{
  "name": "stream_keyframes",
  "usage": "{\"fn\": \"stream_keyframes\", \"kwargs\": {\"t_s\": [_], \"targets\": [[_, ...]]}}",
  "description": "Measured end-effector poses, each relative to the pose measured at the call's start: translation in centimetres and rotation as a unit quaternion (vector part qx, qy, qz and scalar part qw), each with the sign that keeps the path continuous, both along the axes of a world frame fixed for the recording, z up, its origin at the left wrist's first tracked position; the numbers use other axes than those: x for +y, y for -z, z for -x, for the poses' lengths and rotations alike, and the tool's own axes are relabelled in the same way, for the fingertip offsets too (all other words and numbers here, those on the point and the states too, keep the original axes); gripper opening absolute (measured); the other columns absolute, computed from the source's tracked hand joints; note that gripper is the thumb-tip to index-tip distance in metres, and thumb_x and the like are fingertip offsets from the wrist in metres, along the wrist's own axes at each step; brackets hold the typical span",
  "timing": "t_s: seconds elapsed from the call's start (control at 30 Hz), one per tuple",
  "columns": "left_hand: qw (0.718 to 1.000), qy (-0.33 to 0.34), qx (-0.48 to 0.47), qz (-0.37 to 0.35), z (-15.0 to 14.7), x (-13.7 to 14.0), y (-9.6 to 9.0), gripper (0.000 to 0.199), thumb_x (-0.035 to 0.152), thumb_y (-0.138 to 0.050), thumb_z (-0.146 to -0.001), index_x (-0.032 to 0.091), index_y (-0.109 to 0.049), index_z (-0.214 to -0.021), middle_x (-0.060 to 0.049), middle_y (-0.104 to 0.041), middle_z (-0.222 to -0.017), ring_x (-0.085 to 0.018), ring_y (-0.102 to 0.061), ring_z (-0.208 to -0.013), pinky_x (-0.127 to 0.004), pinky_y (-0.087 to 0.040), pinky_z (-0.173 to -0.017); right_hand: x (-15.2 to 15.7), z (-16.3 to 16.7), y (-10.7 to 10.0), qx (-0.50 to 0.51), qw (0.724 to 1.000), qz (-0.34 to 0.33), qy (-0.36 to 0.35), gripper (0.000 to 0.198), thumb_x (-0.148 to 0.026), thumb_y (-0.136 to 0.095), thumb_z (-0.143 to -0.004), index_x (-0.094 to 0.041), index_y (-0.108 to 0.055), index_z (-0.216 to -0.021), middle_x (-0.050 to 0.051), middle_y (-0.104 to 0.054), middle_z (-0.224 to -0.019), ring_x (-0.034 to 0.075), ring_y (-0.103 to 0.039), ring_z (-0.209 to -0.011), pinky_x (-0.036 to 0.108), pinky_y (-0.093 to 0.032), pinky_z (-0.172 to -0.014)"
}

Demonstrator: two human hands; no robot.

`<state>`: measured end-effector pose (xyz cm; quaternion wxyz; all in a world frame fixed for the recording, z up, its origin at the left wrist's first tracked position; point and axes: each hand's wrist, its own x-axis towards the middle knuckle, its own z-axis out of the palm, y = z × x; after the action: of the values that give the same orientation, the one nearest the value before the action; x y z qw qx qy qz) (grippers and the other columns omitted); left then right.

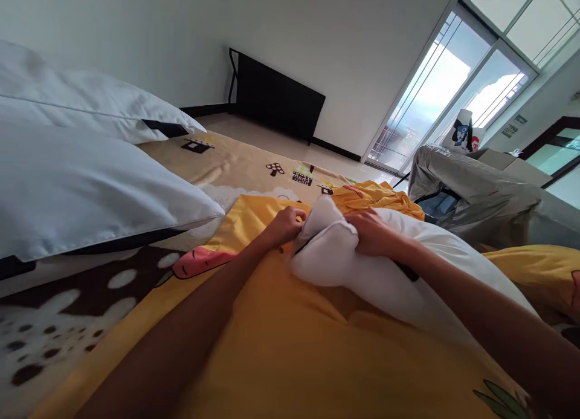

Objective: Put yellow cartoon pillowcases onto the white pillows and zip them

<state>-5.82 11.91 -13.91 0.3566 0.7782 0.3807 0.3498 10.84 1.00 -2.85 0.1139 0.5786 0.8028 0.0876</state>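
A white pillow [326,262] lies over a yellow pillowcase [281,346] printed with carrots, its near corner bunched and folded up. My right hand [374,233] is closed around the pillow just behind this folded corner. Beside the pillow's left edge, my left hand [286,225] is closed in a pinch on what looks like the pillowcase fabric; its fingertips are partly hidden against the pillow. The far part of the pillow stretches right under my right forearm.
Two more white pillows [99,189] are stacked at left on a patterned blanket [244,165]. Crumpled yellow cloth [380,195] lies beyond my hands, and more yellow fabric [539,274] at right. A black panel [276,98] leans by the wall; plastic-covered items [480,189] stand right.
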Motion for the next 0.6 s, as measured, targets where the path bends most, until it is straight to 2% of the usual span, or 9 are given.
{"fn": "stream_keyframes", "kwargs": {"t_s": [0.1, 0.2, 0.33, 0.43, 0.6], "targets": [[0.999, -0.002, -0.027, 0.040, 0.0, 0.1, 0.1, 0.024, 0.029, -0.051, -0.060, 0.010, -0.064, -0.064, 0.002, -0.048, -0.049, -0.012, -0.046, -0.054, -0.019, -0.029, -0.046, 0.5, -0.1, 0.1, 0.003, 1.000, -0.021, 0.012, 0.023, -0.020, -0.052, -0.070, -0.020, -0.057, -0.093, 0.007, -0.068, -0.093, 0.025, -0.062, -0.091, 0.031, -0.031, -0.070], [0.996, -0.019, -0.044, 0.071, -0.1, 0.3, 0.8, 0.025, 0.027, -0.051, -0.057, 0.009, -0.066, -0.065, 0.002, -0.047, -0.048, -0.012, -0.045, -0.054, -0.018, -0.028, -0.045, 0.3, 1.0, 1.8, 0.003, 1.000, -0.014, 0.007, 0.026, -0.022, -0.052, -0.070, -0.018, -0.056, -0.095, 0.008, -0.068, -0.091, 0.027, -0.060, -0.092, 0.034, -0.031, -0.073], [0.992, -0.032, -0.076, 0.098, -0.3, 0.3, 1.0, 0.027, 0.032, -0.053, -0.057, 0.010, -0.066, -0.068, 0.001, -0.053, -0.054, -0.011, -0.045, -0.054, -0.018, -0.030, -0.046, -1.1, 2.4, 3.6, 0.018, 0.999, -0.031, -0.011, 0.032, -0.022, -0.051, -0.072, -0.017, -0.055, -0.103, 0.009, -0.067, -0.092, 0.028, -0.059, -0.091, 0.037, -0.032, -0.076], [0.990, -0.019, -0.088, 0.113, -0.5, -0.2, -0.2, 0.032, 0.040, -0.059, -0.056, 0.010, -0.064, -0.067, -0.001, -0.056, -0.058, -0.011, -0.047, -0.053, -0.019, -0.034, -0.047, -2.4, 2.7, 4.0, 0.035, 0.997, -0.060, -0.018, 0.039, -0.021, -0.050, -0.075, -0.015, -0.051, -0.113, 0.011, -0.066, -0.098, 0.028, -0.057, -0.094, 0.040, -0.032, -0.081], [0.991, 0.007, -0.045, 0.123, -1.5, -1.1, -4.3, 0.040, 0.045, -0.068, -0.050, 0.008, -0.063, -0.066, -0.003, -0.058, -0.055, -0.011, -0.047, -0.048, -0.021, -0.035, -0.044, -3.6, 2.6, 4.1, 0.078, 0.992, -0.099, -0.025, 0.033, -0.020, -0.044, -0.082, -0.012, -0.051, -0.113, 0.011, -0.066, -0.099, 0.027, -0.056, -0.097, 0.041, -0.031, -0.087]]}}
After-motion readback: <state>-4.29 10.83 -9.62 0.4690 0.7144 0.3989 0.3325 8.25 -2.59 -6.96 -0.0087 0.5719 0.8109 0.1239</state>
